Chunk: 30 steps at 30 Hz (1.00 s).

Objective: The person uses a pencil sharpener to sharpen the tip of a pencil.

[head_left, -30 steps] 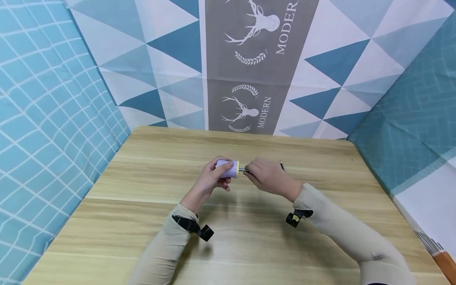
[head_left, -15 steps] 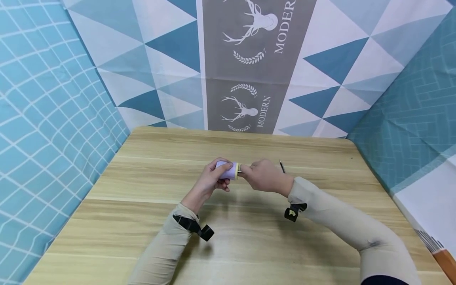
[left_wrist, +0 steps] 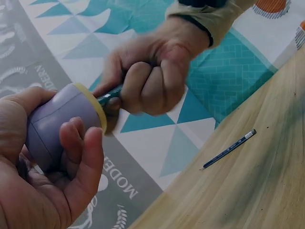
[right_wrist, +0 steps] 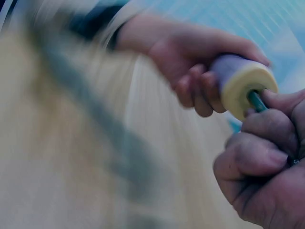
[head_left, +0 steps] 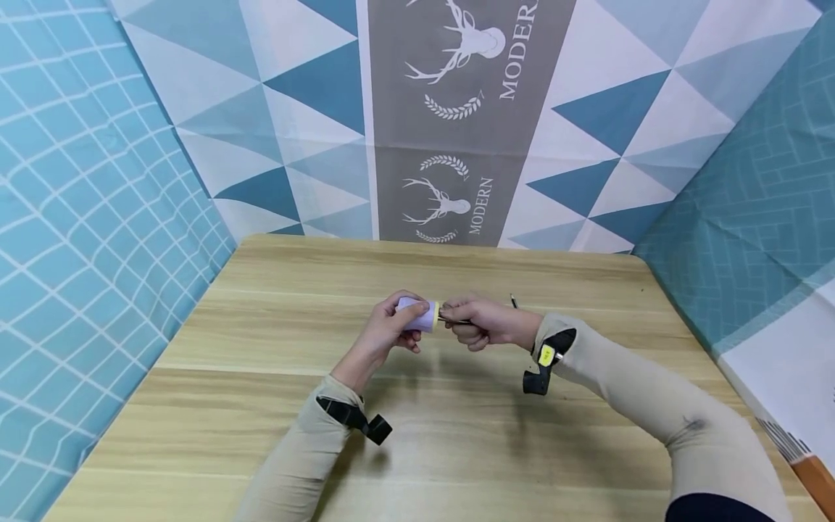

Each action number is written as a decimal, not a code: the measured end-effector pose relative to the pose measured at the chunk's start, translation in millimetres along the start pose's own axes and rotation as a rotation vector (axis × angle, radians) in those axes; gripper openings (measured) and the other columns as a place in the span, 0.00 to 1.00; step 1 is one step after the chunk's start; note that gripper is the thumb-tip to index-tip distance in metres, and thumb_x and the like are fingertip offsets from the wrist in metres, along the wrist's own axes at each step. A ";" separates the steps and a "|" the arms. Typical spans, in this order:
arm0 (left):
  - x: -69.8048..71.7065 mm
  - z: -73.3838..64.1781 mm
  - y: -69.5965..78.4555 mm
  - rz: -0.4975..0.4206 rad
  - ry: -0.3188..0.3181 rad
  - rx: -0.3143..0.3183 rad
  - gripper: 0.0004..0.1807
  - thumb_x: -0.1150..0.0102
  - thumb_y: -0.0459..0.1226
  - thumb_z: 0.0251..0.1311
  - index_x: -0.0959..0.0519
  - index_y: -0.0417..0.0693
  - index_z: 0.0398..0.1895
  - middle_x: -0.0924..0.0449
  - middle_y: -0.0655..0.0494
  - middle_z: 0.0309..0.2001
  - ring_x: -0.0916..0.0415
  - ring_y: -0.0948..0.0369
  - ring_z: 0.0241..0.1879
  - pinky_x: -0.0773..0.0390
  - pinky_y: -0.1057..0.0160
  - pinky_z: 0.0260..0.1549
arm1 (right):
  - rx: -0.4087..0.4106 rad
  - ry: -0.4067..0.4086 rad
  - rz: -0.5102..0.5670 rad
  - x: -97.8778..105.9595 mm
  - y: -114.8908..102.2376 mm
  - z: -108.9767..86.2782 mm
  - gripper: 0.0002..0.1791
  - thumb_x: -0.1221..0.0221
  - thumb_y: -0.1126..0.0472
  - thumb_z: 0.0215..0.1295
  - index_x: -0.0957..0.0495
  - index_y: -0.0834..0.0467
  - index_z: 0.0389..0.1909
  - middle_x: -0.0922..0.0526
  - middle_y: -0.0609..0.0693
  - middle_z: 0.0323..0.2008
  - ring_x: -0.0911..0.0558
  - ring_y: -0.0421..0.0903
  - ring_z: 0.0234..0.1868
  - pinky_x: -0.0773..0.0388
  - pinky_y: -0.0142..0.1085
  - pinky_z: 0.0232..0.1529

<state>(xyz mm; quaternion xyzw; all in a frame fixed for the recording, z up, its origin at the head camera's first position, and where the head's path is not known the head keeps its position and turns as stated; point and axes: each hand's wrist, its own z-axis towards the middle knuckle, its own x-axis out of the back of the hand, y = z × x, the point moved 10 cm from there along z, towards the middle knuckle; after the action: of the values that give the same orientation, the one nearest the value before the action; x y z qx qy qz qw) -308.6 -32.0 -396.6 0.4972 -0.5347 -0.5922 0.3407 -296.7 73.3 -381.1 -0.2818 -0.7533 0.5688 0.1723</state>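
My left hand (head_left: pixel 386 326) grips a purple, barrel-shaped pencil sharpener (left_wrist: pixel 59 119) above the table, thumb on one side and fingers round the other. Its yellow end, seen in the right wrist view, faces my right hand (head_left: pixel 479 320) and has a round hole. A green pencil (right_wrist: pixel 257 101) sticks into that hole. With thumb and curled fingers, my right hand pinches the pencil close to the sharpener. Most of the pencil is hidden inside the right fist. The pencil's tip is out of sight in the sharpener.
A second, dark blue pencil (left_wrist: pixel 228 149) lies on the wooden table (head_left: pixel 404 449), behind the right hand in the head view. Patterned cloth (head_left: pixel 313 94) hangs behind the table and at both sides.
My right hand has turned about the pencil, its wrist rolling so the curled fingers and the wrist camera's strap now show. The left hand and sharpener stay nearly in place.
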 end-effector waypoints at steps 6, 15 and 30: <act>-5.3 -0.2 -2.9 -0.008 -0.039 0.009 0.10 0.42 0.38 0.66 0.24 0.42 0.44 0.26 0.49 0.24 0.28 0.62 0.16 0.18 0.64 0.16 | -0.124 -0.035 0.115 -2.4 11.4 -6.7 0.15 0.64 0.57 0.81 0.36 0.58 0.34 0.44 0.40 0.11 0.43 0.34 0.11 0.49 0.27 0.14; -2.6 -2.2 7.7 -0.023 -0.028 -0.028 0.10 0.42 0.38 0.66 0.24 0.41 0.45 0.26 0.50 0.22 0.28 0.62 0.16 0.18 0.64 0.15 | 0.332 0.381 -0.727 10.7 -44.7 -29.0 0.11 0.49 0.55 0.77 0.27 0.58 0.40 0.27 0.47 0.23 0.32 0.42 0.20 0.32 0.34 0.19; -1.4 0.3 -0.5 -0.063 -0.014 0.016 0.05 0.43 0.38 0.67 0.23 0.46 0.41 0.26 0.51 0.19 0.28 0.63 0.15 0.18 0.65 0.15 | 1.295 0.550 -2.073 -53.9 -43.5 -54.8 0.18 0.59 0.60 0.82 0.28 0.61 0.31 0.23 0.49 0.23 0.25 0.42 0.20 0.26 0.31 0.18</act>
<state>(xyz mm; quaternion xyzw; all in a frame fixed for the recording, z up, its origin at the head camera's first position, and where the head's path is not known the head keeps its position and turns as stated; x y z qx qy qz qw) -308.5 -30.5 -396.8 0.5122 -0.5258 -0.6021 0.3141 -232.7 73.1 -320.2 0.4700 -0.1418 0.3534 0.7963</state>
